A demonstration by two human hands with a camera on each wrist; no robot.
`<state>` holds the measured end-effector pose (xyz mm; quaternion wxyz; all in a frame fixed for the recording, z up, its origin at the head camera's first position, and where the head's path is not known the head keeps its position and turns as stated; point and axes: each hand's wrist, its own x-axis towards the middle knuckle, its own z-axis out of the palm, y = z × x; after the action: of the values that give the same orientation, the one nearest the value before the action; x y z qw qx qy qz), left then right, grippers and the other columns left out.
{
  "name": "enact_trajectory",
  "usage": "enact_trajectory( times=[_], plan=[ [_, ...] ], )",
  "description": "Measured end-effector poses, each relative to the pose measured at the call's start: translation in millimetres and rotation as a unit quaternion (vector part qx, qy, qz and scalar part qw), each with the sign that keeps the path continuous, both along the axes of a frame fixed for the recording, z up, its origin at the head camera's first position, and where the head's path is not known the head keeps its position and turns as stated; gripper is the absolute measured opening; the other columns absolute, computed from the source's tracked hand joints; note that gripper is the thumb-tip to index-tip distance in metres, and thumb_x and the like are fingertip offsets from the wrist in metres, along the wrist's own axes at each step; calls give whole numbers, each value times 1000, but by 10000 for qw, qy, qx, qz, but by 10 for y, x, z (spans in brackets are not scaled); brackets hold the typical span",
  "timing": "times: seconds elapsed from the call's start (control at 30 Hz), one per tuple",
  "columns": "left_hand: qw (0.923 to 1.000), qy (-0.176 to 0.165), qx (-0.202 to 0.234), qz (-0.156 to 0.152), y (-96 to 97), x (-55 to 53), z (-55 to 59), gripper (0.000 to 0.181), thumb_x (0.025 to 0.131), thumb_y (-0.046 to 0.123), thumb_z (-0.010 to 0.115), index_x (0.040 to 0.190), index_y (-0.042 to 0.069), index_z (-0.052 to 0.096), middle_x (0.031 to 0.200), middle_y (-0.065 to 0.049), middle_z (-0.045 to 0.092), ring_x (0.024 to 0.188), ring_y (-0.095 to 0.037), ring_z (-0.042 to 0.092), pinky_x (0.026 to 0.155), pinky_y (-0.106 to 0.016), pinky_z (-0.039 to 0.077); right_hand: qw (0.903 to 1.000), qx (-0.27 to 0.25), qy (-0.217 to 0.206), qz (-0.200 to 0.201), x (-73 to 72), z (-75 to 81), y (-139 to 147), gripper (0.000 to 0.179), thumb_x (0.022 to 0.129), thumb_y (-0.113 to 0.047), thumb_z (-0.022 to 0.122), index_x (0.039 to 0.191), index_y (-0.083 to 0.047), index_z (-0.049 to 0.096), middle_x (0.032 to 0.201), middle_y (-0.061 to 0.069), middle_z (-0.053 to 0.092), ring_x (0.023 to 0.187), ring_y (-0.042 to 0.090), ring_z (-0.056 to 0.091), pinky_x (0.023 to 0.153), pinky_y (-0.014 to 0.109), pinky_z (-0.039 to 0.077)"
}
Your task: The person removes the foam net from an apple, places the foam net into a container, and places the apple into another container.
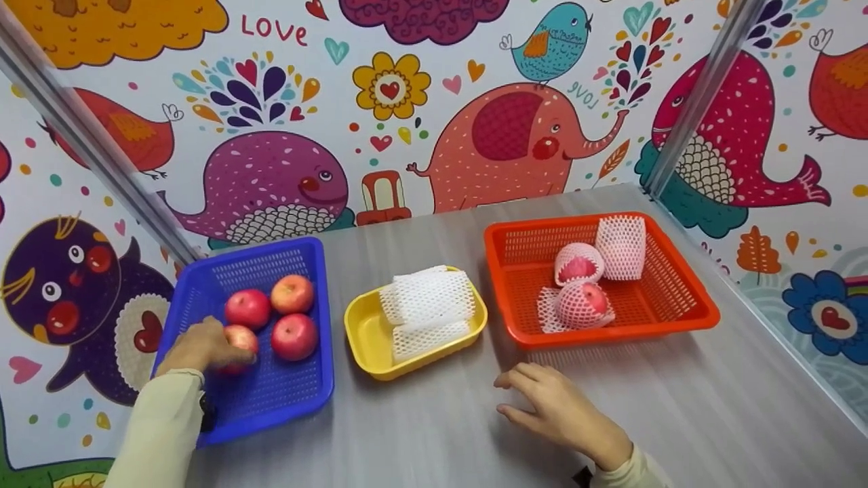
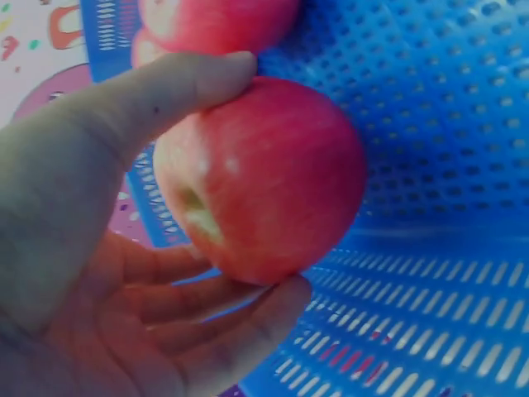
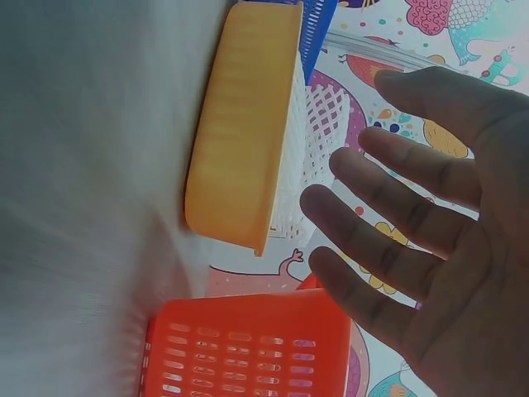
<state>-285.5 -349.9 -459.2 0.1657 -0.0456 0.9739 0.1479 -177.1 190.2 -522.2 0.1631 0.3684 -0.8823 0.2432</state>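
Note:
In the blue basket (image 1: 324, 285), my left hand (image 1: 200, 347) grips a red apple (image 2: 273, 182), thumb on one side and fingertips curled against the other. Three more apples (image 1: 294, 337) lie beside it in the basket. My right hand (image 1: 559, 407) hovers over the table in front of the red basket (image 1: 603, 337), its fingers spread and nothing in them. Inside the red basket sit two apples in foam net sleeves, one in a pink net (image 1: 578, 264) and one in a white net (image 1: 582, 305), along with a pinkish foam net sleeve (image 1: 621, 247).
Between the two baskets stands a yellow tray (image 1: 366, 342) holding a stack of white foam net sleeves (image 1: 430, 301). The grey table (image 1: 413, 427) is backed by panels with cartoon animals (image 1: 502, 156), joined by metal corner posts.

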Motion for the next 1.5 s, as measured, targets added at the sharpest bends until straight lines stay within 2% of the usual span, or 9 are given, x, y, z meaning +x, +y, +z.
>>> enact_trajectory(
  times=[0.3, 0.53, 0.7, 0.97, 1.13, 1.23, 1.33, 1.43, 1.5],
  plan=[
    [9996, -206, -82, -184, 9, -20, -97, 87, 71, 41, 81, 114, -24, 43, 102, -36, 54, 93, -50, 55, 88, -64, 44, 9999, 18, 34, 127, 16, -25, 4, 32, 80, -23, 85, 105, -18, 67, 97, -8, 64, 87, 10, 60, 74, 32, 53],
    [9995, 211, -69, -222, 119, 11, 48, 83, 78, 38, 76, 123, -23, 40, 109, -42, 51, 99, -55, 53, 87, -67, 43, 9999, 43, -77, 77, 19, -22, 16, 30, 81, -24, 85, 104, -18, 68, 96, -8, 64, 87, 10, 60, 74, 33, 53],
    [9954, 953, -23, -108, 340, 213, 146, 85, 82, 39, 73, 131, -21, 38, 119, -48, 43, 109, -64, 46, 90, -71, 39, 9996, 135, -241, 20, 21, -3, 12, 29, 82, -26, 84, 105, -18, 68, 97, -8, 64, 88, 9, 60, 74, 33, 54],
    [9813, 1861, 463, -191, 710, 729, 198, 70, 86, 37, 77, 130, -10, 48, 121, -34, 53, 108, -54, 54, 85, -68, 42, 9992, 163, -365, 36, 7, 2, -3, 28, 83, -27, 83, 105, -18, 68, 97, -8, 64, 88, 9, 60, 75, 33, 54],
    [9735, 2178, 692, -67, 1022, 1015, 185, 70, 87, 38, 77, 136, -5, 51, 130, -29, 55, 116, -50, 54, 90, -67, 42, 9993, 177, -334, 45, 16, -18, -12, 28, 82, -27, 84, 105, -19, 69, 96, -9, 63, 87, 8, 60, 74, 33, 54],
    [9551, 2819, 912, 4, 1222, 1200, 104, 68, 84, 36, 81, 134, -2, 56, 129, -25, 58, 115, -47, 57, 90, -65, 45, 9994, 214, -258, 92, 21, -29, -25, 29, 82, -27, 84, 105, -19, 68, 95, -10, 62, 86, 9, 60, 73, 32, 54],
    [9190, 3777, 1120, -183, 1391, 1372, -21, 63, 76, 28, 89, 127, 1, 63, 121, -19, 64, 107, -42, 63, 85, -59, 49, 9994, 245, -208, 138, 20, -28, -43, 30, 82, -27, 84, 106, -19, 68, 95, -10, 62, 86, 9, 60, 73, 32, 54],
    [8853, 4474, 1163, -512, 1528, 1490, -150, 63, 70, 23, 92, 123, 2, 65, 115, -17, 67, 101, -39, 65, 82, -56, 51, 9992, 260, -271, 120, 18, -21, -55, 30, 82, -28, 84, 106, -19, 68, 95, -10, 62, 86, 9, 60, 73, 32, 54],
    [8725, 4693, 1142, -732, 1612, 1549, -247, 64, 66, 22, 92, 120, 1, 65, 111, -16, 67, 97, -38, 65, 80, -54, 52, 9990, 275, -338, 103, 23, -22, -56, 30, 82, -28, 84, 106, -19, 68, 95, -10, 62, 87, 9, 60, 73, 33, 54]
  ],
)
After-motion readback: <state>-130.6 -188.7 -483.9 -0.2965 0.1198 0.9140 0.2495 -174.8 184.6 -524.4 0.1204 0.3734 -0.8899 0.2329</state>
